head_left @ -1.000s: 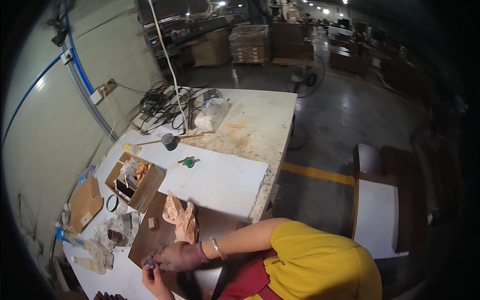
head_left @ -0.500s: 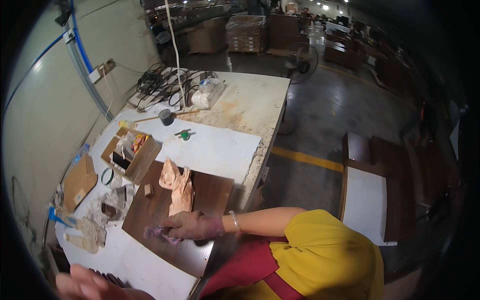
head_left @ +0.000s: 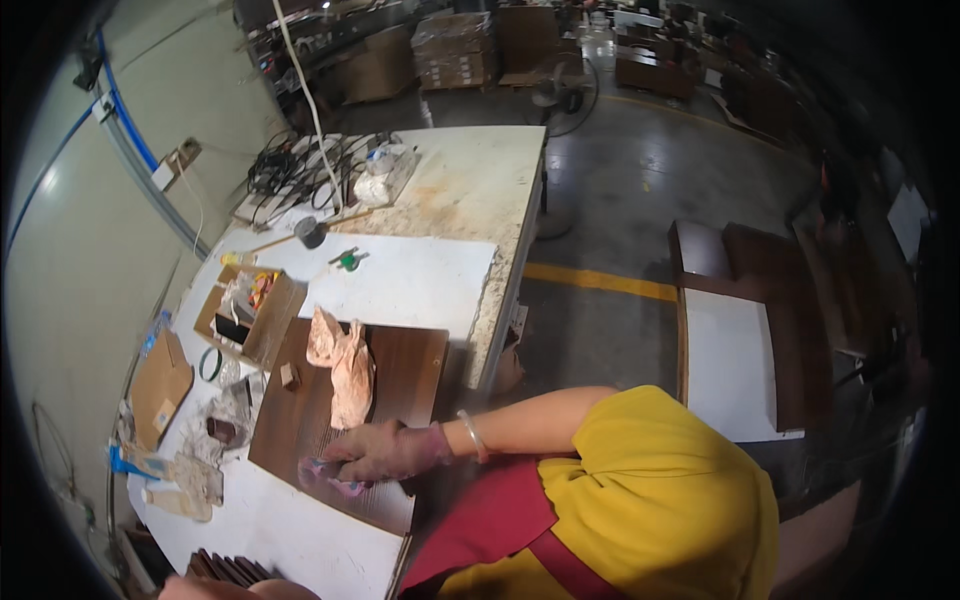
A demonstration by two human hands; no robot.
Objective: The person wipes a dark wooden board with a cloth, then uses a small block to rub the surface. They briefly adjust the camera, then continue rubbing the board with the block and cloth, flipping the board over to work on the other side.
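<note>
Our right hand [head_left: 392,452] clenches its fingers on a purple rag [head_left: 350,488]; left hand [head_left: 238,590] cropped, fingers we cannot tell; peach cloth [head_left: 350,378], small block [head_left: 289,376] clutter the board [head_left: 405,360] ahead; carton [head_left: 278,332] alongside.

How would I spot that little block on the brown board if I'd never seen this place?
Find the big white table, then the dark brown board lying on its nearer part. On that board, just left of the crumpled peach bundle, sits the block: small, brownish and straight-edged, unlike the much larger, wrinkled bundle.
</note>
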